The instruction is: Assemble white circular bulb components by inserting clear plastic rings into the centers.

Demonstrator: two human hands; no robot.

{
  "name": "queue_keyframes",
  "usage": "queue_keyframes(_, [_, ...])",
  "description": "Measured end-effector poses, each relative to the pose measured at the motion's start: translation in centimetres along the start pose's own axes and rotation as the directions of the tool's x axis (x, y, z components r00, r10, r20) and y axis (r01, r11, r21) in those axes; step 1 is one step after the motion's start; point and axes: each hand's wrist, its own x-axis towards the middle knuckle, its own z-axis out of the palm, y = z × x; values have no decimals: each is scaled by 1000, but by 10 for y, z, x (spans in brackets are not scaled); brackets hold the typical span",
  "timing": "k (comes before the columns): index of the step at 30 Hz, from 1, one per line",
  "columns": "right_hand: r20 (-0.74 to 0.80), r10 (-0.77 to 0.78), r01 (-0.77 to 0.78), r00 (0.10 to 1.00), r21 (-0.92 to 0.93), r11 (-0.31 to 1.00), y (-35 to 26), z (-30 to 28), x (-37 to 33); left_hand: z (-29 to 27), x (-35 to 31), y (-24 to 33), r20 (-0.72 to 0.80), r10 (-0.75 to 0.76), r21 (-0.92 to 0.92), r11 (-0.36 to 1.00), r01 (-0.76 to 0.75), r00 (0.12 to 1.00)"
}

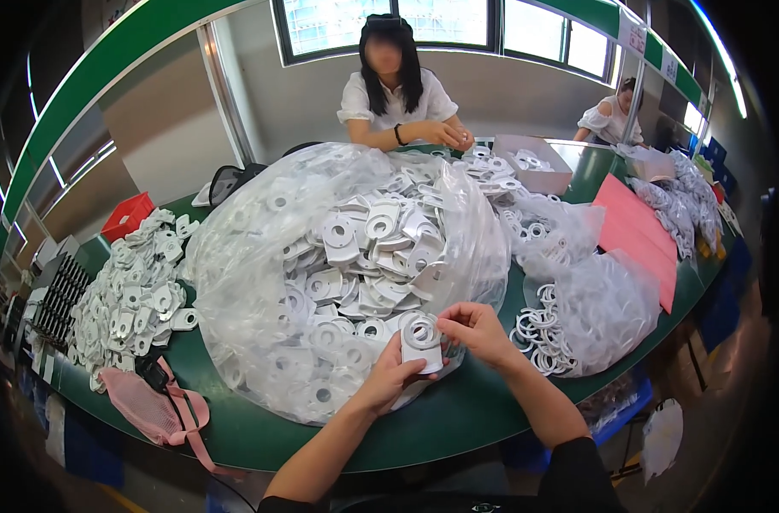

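Note:
My left hand (388,376) is closed around a white plastic part (421,355) with a flat skirt and a round opening at its top. A white ring (419,331) lies at that opening, tilted a little. The thumb and forefinger of my right hand (479,332) pinch together at the ring's right edge. Just beyond both hands, a big clear plastic bag (244,291) lies open, full of the same white plastic parts (381,224). Loose white rings (545,338) spill from a smaller clear bag (612,312) to the right of my right hand.
A heap of white parts (133,299) lies left on the green table (483,419), near a red bin (127,215) and a pink mesh bag (146,406). Far right are a pink sheet (637,235) and a white box (539,171). A co-worker (398,103) sits opposite; another person (613,115) is behind.

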Motion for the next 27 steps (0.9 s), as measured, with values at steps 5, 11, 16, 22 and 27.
queue_keyframes(5, [7, 38, -38, 999, -13, 999, 1, -1, 2, -1, -1, 0, -13, -19, 3, 1000, 19, 1000])
queue_keyframes(11, [-20, 77, -77, 997, -1, 997, 6, 3, 1, -2, -1, -1, -6, -37, -29, 999, 37, 999])
queue_keyframes(16, [-30, 89, -89, 996, 10, 996, 4, 5, 0, -4, 0, -3, -27, -33, -12, 999, 32, 999])
queue_keyframes(22, [4, -96, 95, 995, 49, 994, 2, 12, -2, -7, 1, -13, -69, 60, 199, 979, -45, 996])
queue_keyframes(27, [131, -162, 189, 978, -232, 954, 8, 8, -1, -2, -1, -19, -55, 171, 486, 865, -123, 984])
